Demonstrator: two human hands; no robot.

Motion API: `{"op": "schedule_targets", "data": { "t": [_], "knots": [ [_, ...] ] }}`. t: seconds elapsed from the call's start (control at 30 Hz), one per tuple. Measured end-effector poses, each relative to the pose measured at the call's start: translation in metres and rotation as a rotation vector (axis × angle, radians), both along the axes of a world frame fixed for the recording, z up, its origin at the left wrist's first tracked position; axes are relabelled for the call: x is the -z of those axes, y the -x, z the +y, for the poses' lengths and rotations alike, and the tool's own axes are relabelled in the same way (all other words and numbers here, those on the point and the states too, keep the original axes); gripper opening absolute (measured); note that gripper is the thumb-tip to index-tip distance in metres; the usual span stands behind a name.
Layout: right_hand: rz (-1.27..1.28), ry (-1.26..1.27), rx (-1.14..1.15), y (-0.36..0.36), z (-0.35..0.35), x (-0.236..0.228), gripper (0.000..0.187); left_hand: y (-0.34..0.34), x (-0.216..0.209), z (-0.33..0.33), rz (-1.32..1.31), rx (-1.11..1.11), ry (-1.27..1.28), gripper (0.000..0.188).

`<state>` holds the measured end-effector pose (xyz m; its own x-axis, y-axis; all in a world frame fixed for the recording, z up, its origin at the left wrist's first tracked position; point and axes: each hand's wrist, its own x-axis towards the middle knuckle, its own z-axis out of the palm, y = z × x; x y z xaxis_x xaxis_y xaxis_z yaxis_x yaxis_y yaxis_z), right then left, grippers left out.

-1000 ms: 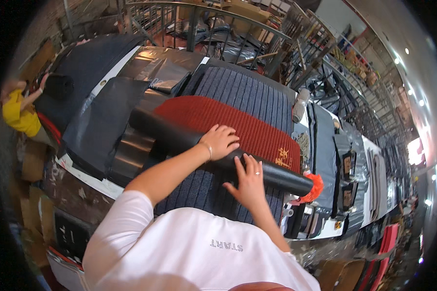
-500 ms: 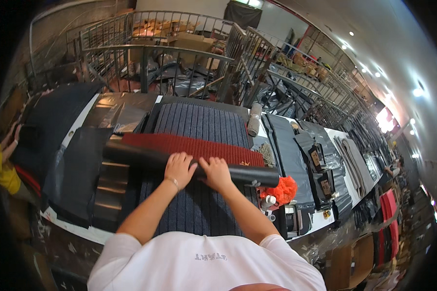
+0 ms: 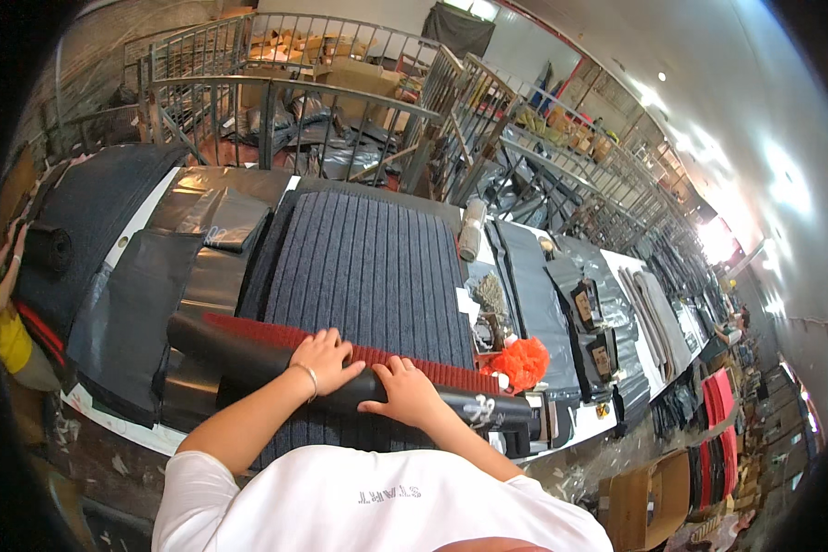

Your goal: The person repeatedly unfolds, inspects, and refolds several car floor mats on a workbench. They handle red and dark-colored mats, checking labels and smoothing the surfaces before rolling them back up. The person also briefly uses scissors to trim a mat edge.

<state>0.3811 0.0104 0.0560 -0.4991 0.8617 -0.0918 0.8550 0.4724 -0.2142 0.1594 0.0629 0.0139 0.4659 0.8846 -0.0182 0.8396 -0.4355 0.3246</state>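
Note:
A red ribbed mat (image 3: 432, 369) with a smooth black backing lies partly rolled across a stack of dark blue-grey ribbed mats (image 3: 363, 262). Its black side bulges toward me, and a red strip shows along the far side. My left hand (image 3: 325, 361) curls its fingers over the roll just left of the middle, thumb pointing right. Close by on the right, my right hand (image 3: 405, 394) grips the same roll with its thumb out to the left. White marks show on the black backing right of it. The fingertips are partly hidden behind the roll.
An orange-red plastic bag (image 3: 522, 364) sits by the roll's right end, near a wrapped grey roll (image 3: 472, 230). Dark plastic sheets (image 3: 133, 322) lie left. Metal railings (image 3: 340, 97) stand behind the table. A person in yellow (image 3: 11, 336) is at the far left.
Both hands have brought the rolled mat toward my body. Less of its red side shows, and more of the blue-grey stack is uncovered beyond it.

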Motion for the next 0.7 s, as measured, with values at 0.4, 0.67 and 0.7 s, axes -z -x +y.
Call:
{"op": "schedule_targets", "data": {
  "t": [0.4,0.67,0.7],
  "knots": [
    [-0.168,0.212,-0.027,0.013,0.05,0.008,0.152,-0.014,0.018,0.058,0.024,-0.016,0.051,0.05],
    [0.011,-0.082,-0.1,0.023,0.027,0.003,0.102,-0.004,0.01,0.006,-0.248,-0.079,-0.254,0.03],
    [0.039,-0.153,-0.11,0.021,0.023,0.008,0.095,-0.003,0.008,-0.008,-0.31,-0.062,-0.299,0.032]
  ]
}}
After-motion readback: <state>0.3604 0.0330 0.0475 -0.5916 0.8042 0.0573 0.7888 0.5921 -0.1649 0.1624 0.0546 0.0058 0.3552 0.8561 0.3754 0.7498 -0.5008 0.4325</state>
